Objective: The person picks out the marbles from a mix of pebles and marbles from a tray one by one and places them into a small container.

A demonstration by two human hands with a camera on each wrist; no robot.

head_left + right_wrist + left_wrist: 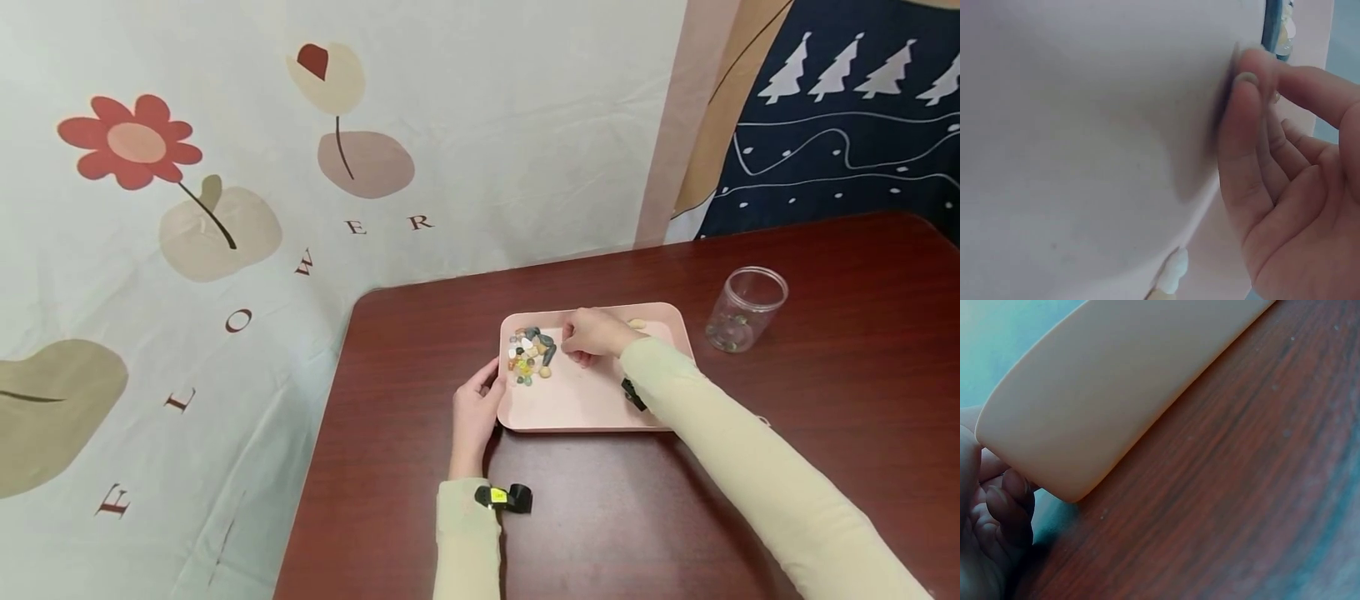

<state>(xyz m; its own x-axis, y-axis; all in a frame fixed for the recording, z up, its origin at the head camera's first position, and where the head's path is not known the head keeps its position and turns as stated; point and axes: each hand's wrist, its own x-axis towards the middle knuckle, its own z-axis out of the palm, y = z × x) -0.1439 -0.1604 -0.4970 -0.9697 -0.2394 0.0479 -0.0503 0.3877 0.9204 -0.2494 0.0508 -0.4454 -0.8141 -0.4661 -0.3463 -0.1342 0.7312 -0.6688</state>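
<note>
A pink tray (pixel 585 404) lies on the table, with a cluster of small coloured pebbles (pixel 529 354) at its left end. My left hand (pixel 477 408) rests against the tray's left edge; the left wrist view shows its fingers (pixel 1013 506) curled beside the tray's corner. Just right of the cluster, my right hand (pixel 595 333) is over the tray. Its thumb (pixel 1242 125) and forefinger meet at the tips around what looks like a small pale pebble (pixel 1247 77), mostly hidden. A white pebble (pixel 1175 270) and a tan one lie near the tray's far wall.
A clear plastic jar (pixel 747 308) stands to the right of the tray, with a few small pieces at its bottom. The dark red table (pixel 405 375) meets a flower-printed cloth (pixel 487 183) at the back.
</note>
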